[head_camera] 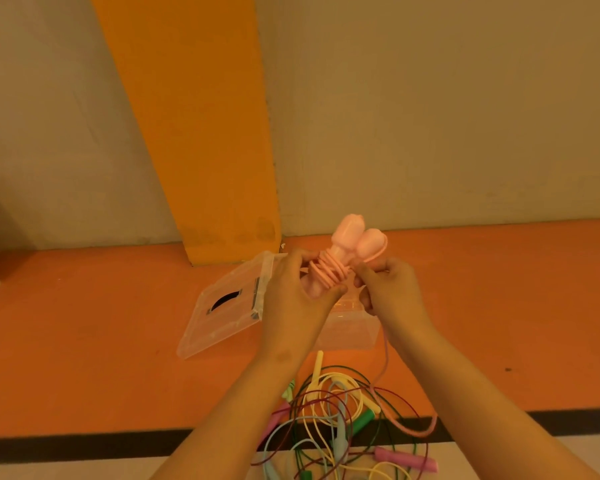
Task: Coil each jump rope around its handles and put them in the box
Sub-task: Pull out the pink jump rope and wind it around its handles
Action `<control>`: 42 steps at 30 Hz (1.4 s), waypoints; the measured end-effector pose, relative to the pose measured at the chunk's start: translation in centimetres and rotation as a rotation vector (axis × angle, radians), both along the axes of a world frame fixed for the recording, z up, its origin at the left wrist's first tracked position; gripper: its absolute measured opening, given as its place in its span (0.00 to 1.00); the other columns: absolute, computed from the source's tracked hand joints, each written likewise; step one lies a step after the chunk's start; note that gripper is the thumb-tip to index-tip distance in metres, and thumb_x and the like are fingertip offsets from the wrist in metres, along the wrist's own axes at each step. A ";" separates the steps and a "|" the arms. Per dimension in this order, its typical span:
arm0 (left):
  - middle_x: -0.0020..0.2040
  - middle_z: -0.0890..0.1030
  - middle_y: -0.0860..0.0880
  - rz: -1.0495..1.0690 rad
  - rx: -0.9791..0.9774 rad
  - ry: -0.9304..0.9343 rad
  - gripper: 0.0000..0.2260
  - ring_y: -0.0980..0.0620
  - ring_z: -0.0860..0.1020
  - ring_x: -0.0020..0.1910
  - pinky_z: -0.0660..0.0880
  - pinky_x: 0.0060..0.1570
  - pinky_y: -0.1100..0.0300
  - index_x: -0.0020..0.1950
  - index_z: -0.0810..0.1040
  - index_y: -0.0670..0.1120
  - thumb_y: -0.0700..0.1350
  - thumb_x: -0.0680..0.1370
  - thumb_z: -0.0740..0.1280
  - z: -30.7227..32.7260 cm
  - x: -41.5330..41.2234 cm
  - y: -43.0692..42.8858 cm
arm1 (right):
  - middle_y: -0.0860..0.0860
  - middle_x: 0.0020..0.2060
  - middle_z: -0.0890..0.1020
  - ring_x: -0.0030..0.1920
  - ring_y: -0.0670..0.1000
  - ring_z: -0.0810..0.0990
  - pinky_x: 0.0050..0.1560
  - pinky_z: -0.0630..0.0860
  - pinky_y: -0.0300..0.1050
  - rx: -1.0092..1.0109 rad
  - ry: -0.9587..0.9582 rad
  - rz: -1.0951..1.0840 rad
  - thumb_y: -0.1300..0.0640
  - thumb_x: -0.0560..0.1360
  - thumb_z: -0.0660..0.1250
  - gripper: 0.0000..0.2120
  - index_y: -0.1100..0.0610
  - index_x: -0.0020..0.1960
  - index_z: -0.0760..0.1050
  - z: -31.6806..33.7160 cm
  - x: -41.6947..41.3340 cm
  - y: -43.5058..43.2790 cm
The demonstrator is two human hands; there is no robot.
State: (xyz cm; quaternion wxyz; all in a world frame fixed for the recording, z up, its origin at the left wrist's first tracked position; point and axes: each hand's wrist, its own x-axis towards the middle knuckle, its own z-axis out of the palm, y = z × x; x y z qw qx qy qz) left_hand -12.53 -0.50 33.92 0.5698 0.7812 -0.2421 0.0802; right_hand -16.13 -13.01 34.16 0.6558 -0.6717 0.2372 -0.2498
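Note:
My left hand (297,292) grips the two pale pink handles (355,242) of a jump rope, held together and pointing up. Several turns of pink cord (328,270) are wound around them. My right hand (388,289) pinches the cord beside the handles. The loose pink rope (413,427) trails down from it to the floor. Below my hands stands the clear plastic box (352,329), partly hidden by them. Its clear lid (222,303) lies open to the left.
A tangle of jump ropes (333,427) in yellow, green, dark red, blue and pink lies on the orange floor near me. A black stripe (84,445) crosses the floor. An orange pillar (205,133) and a beige wall rise behind the box.

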 end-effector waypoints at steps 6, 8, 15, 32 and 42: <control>0.48 0.79 0.59 -0.007 -0.062 0.020 0.18 0.62 0.76 0.48 0.72 0.46 0.67 0.50 0.74 0.55 0.50 0.66 0.79 0.1 -0.6 -0.7 | 0.53 0.27 0.76 0.18 0.44 0.67 0.20 0.61 0.35 0.064 -0.119 -0.086 0.64 0.77 0.65 0.06 0.61 0.42 0.70 0.2 -0.3 0.3; 0.48 0.79 0.58 -0.004 -0.077 0.028 0.18 0.62 0.77 0.48 0.74 0.46 0.64 0.51 0.74 0.53 0.50 0.67 0.79 0.1 -0.6 -0.9 | 0.51 0.27 0.76 0.19 0.42 0.67 0.21 0.62 0.36 0.046 -0.127 -0.095 0.63 0.76 0.66 0.06 0.60 0.41 0.72 0.2 -0.3 0.1; 0.48 0.79 0.59 0.002 -0.090 0.041 0.18 0.64 0.76 0.47 0.72 0.45 0.67 0.51 0.74 0.53 0.47 0.67 0.79 0.1 -0.9 -1.0 | 0.54 0.30 0.78 0.27 0.47 0.71 0.32 0.65 0.43 -0.191 -0.131 -0.134 0.59 0.74 0.69 0.07 0.53 0.39 0.74 -0.2 -0.2 0.1; 0.48 0.79 0.57 0.028 -0.152 0.056 0.18 0.58 0.77 0.48 0.74 0.46 0.61 0.47 0.70 0.59 0.44 0.69 0.77 0.3 -1.3 -0.6 | 0.55 0.41 0.81 0.39 0.53 0.80 0.33 0.68 0.43 -0.661 0.017 -0.099 0.56 0.77 0.65 0.07 0.52 0.53 0.80 -0.9 -0.3 -0.5; 0.53 0.73 0.51 0.093 0.189 -0.329 0.20 0.53 0.72 0.53 0.67 0.47 0.64 0.54 0.74 0.49 0.38 0.66 0.77 -0.8 0.0 -0.1 | 0.46 0.19 0.72 0.21 0.42 0.68 0.27 0.65 0.38 -0.249 -0.006 0.077 0.44 0.76 0.64 0.20 0.56 0.33 0.76 0.8 -0.8 1.1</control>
